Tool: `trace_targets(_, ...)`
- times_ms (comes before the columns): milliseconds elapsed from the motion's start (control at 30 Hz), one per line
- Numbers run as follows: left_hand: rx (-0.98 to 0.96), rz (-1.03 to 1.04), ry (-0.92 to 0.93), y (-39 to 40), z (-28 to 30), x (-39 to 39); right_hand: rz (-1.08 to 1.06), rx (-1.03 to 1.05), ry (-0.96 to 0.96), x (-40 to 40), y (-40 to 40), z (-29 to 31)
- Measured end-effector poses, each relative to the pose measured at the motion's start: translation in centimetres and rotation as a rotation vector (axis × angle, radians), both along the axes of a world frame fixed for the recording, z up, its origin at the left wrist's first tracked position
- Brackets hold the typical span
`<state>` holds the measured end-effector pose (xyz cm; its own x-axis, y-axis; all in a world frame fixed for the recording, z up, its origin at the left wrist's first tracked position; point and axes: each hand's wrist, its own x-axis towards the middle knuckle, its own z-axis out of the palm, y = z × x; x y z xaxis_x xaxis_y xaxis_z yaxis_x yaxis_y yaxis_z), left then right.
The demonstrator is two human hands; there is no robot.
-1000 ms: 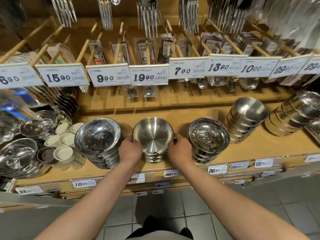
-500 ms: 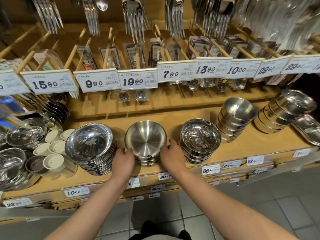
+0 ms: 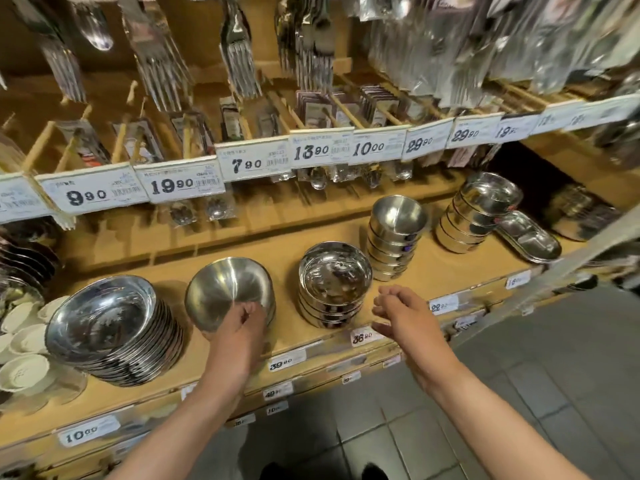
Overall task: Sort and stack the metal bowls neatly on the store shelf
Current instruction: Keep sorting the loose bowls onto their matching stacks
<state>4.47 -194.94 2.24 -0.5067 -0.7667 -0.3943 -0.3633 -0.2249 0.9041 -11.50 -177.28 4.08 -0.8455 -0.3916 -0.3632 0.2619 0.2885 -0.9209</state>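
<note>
Left hand (image 3: pixel 239 323) has its grip on the near rim of the brushed steel bowl (image 3: pixel 225 289), fingers curled over the edge; the bowl is tipped toward the camera and tops a short stack of the same kind on the wooden shelf (image 3: pixel 287 337), though how many lie under it is hidden by the hand. Right hand (image 3: pixel 401 313) hangs in the air over the shelf's front edge, just right of the mirror-finish bowl stack (image 3: pixel 334 282); fingers loosely curled, nothing in its grip, touching nothing. Left of the held bowl: a tall leaning stack of wide polished bowls (image 3: pixel 110 327), near the brushed one, cannot tell if they touch. Behind and right of the mirror stack: a stack of deep small bowls (image 3: pixel 396 233), then a leaning stack of shallow bowls (image 3: pixel 481 213) further right, with an oblong steel tray (image 3: pixel 530 237) beside it. White cups (image 3: pixel 24 355) sit at the far left of the shelf. Price tags (image 3: pixel 287 363) run along the shelf front; a row of larger price cards (image 3: pixel 254 161) hangs above, with packaged forks (image 3: pixel 239 50) and other cutlery on pegs over them. Grey tiled floor (image 3: pixel 519 393) below.
</note>
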Motion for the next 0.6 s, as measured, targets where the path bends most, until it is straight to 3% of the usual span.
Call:
trace_targets(300, 0.274, 0.059, -0.002, 6.0, -1.2, -4.1, 0.056, -0.105, -0.221, -4.3, 8.2, -1.4)
trace_targets(600, 0.31, 0.236, 0.101, 10.7, -2.8, -5.2, 0.252, -0.121, -0.303, -7.5, 10.4, -3.2)
